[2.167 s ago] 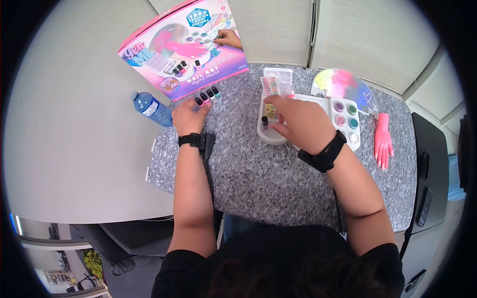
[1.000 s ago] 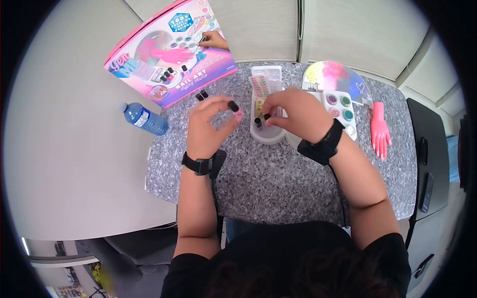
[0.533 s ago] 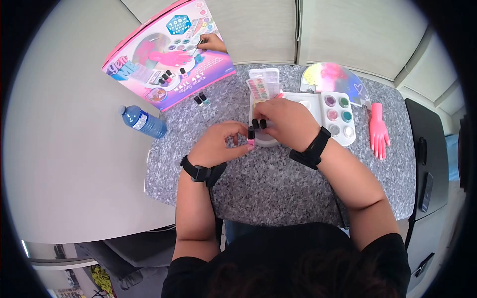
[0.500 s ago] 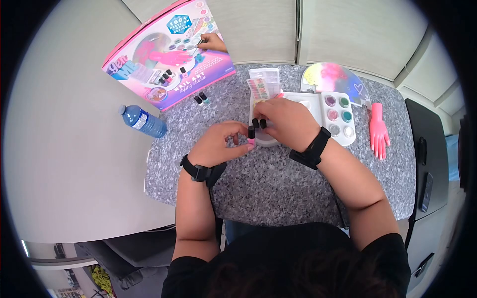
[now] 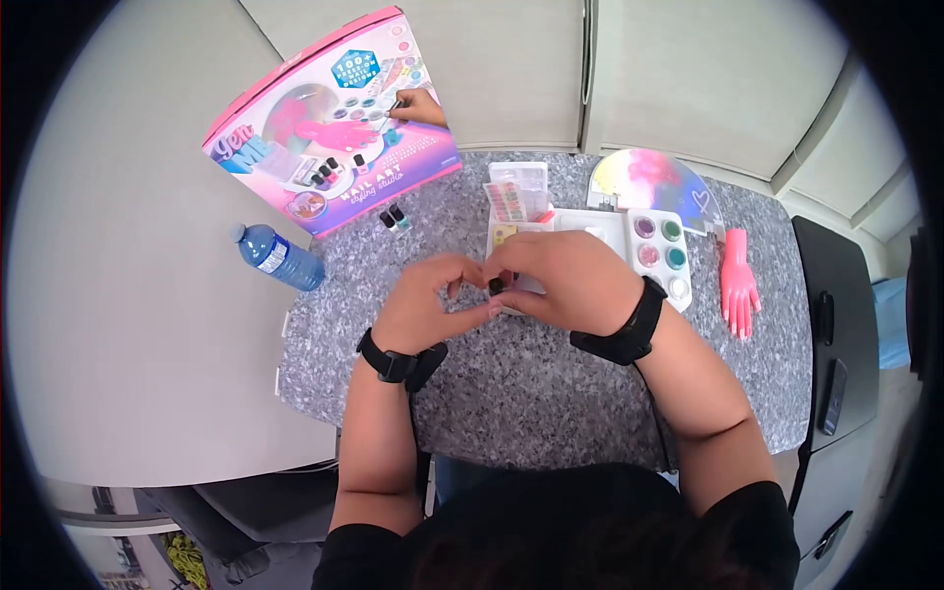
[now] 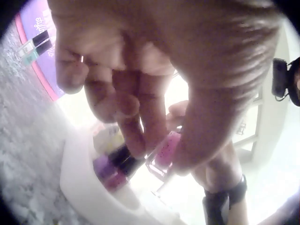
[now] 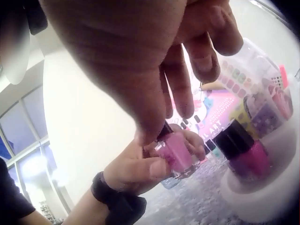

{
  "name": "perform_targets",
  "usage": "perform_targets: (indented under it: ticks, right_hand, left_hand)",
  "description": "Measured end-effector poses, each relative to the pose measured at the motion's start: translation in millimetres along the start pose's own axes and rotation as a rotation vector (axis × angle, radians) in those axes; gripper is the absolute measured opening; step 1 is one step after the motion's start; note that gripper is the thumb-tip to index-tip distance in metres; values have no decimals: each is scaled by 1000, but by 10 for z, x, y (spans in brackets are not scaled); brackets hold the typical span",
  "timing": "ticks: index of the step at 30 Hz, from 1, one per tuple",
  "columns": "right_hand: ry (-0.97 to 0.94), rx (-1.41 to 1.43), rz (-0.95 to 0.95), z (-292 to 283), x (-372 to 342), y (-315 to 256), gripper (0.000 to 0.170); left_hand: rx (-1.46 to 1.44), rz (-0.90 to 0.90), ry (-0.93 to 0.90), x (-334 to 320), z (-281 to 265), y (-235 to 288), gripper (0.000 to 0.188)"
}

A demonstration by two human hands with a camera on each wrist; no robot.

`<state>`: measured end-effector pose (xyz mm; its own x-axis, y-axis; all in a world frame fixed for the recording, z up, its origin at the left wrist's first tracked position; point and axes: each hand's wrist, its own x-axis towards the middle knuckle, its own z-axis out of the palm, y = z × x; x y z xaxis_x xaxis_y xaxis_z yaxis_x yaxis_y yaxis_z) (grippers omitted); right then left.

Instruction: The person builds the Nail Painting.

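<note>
Over the near left end of the white tray (image 5: 590, 222), both hands meet at one pink polish bottle (image 7: 176, 152). My left hand (image 5: 423, 295) pinches the bottle's body between thumb and fingers, as the left wrist view shows of the pink bottle (image 6: 168, 152). At its black cap (image 7: 163, 131), my right hand (image 5: 575, 280) holds on with thumb and fingertips. Inside the tray's rounded end (image 7: 248, 201), a purple bottle and a magenta bottle (image 7: 255, 161) stand side by side, with black caps. Two more bottles (image 5: 394, 218) stand on the table by the box.
A large pink and purple box (image 5: 334, 128) stands at the back left, a water bottle (image 5: 278, 258) in front of it. Glitter pots (image 5: 648, 256) sit in the tray's right part. Farther right are a painted half-round board (image 5: 654, 182) and a pink model hand (image 5: 737, 285).
My left hand has brought the pink bottle from beside the box to the tray. My right hand has moved from the black-capped bottles in the tray onto the pink bottle's cap.
</note>
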<state>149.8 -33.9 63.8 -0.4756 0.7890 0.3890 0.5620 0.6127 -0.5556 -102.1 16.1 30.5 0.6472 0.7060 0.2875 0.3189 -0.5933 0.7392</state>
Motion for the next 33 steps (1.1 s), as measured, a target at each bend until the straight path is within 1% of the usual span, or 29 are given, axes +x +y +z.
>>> perform_targets:
  ticks: [1,2,3,4,5,7,8,10,11,12,13,14,16,17,19,20,22,23,24,25,27,29,31,33]
  right_hand:
    - [-7,31,15,-27,-8,0,26]
    - [-7,33,18,-84,-22,2,26]
    - [-57,-33,86,-167,-43,14,24]
    - [-108,-96,154,-215,-58,39,22]
    - [-113,-90,154,-220,-67,83,22]
    - [-122,-185,202,-192,-76,177,20]
    - [-143,-195,229,-164,-67,200,20]
    - [-125,-207,241,-52,-70,283,21]
    - [-106,-220,256,-2,-70,307,22]
    - [-105,-217,254,33,-66,299,22]
    - [-100,-218,248,62,-59,283,23]
    - [-95,-219,242,84,-56,278,24]
    - [-84,-251,240,129,-56,300,25]
    - [-79,-287,244,141,-53,297,27]
    - [-91,-304,270,116,-39,251,28]
    - [-101,-321,297,103,-31,232,30]
    - [-79,-316,276,99,-44,264,32]
    - [-58,-308,261,103,-57,264,34]
    - [-57,-308,258,81,-65,233,34]
    - [-53,-305,258,29,-67,166,36]
    - [-44,-307,253,-20,-71,106,39]
    - [-23,-339,263,-49,-88,89,46]
    - [-14,-330,249,-81,-103,64,46]
    - [-6,-320,234,-125,-82,34,46]
  left_hand:
    - [-2,-2,-3,19,-1,-40,29]
    - [104,137,77,49,-18,-116,28]
    - [211,277,158,73,-46,-184,27]
    - [246,177,255,63,-96,-231,27]
    - [280,72,351,32,-159,-285,26]
    - [356,-185,621,18,-291,-514,27]
    - [359,-185,624,11,-347,-665,27]
    - [422,-242,801,-31,-422,-1007,32]
    - [427,-242,801,-54,-442,-1184,32]
    - [397,-334,751,-78,-451,-1359,39]
    - [365,-423,702,-66,-460,-1390,46]
    - [369,-422,705,-62,-454,-1420,46]
    - [634,-472,544,-41,-431,-1431,56]
    - [637,-474,547,-17,-429,-1419,56]
    - [540,-585,530,29,-408,-1391,57]
    - [540,-587,533,37,-387,-1364,57]
    - [508,-596,515,74,-380,-1321,53]
    - [509,-596,517,71,-378,-1417,53]
    - [426,-594,523,71,-367,-1564,51]
    - [342,-591,529,89,-376,-1546,49]
    - [401,-594,535,91,-355,-1498,47]
    - [458,-596,546,100,-334,-1431,45]
    - [446,-618,532,98,-335,-1412,45]
    - [471,-593,542,107,-340,-1400,45]
